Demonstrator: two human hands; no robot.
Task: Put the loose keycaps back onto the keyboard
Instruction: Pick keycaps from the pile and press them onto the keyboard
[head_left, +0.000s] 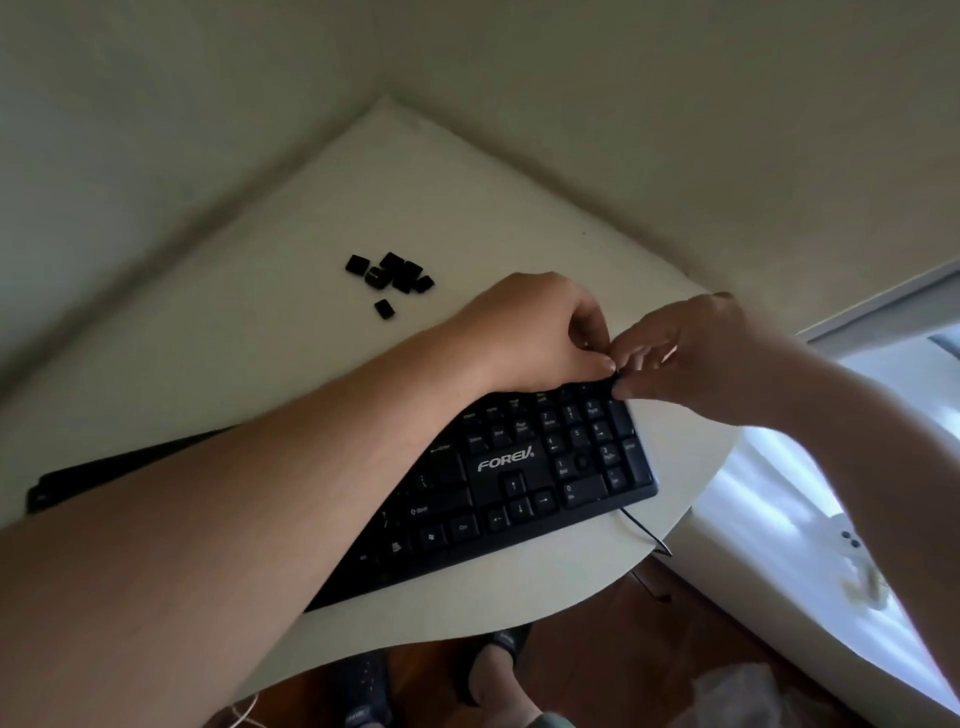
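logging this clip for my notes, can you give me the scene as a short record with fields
surface: pale table set into a wall corner
keyboard: black keyboard along the near edge, partly hidden by the left forearm
loose keycaps: small pile of black keycaps on the table, beyond the keyboard, untouched
left hand: left hand fingers curled, fingertips meeting the right hand's
right hand: right hand pinches something small and dark over the numpad's far corner
held item: too small to identify
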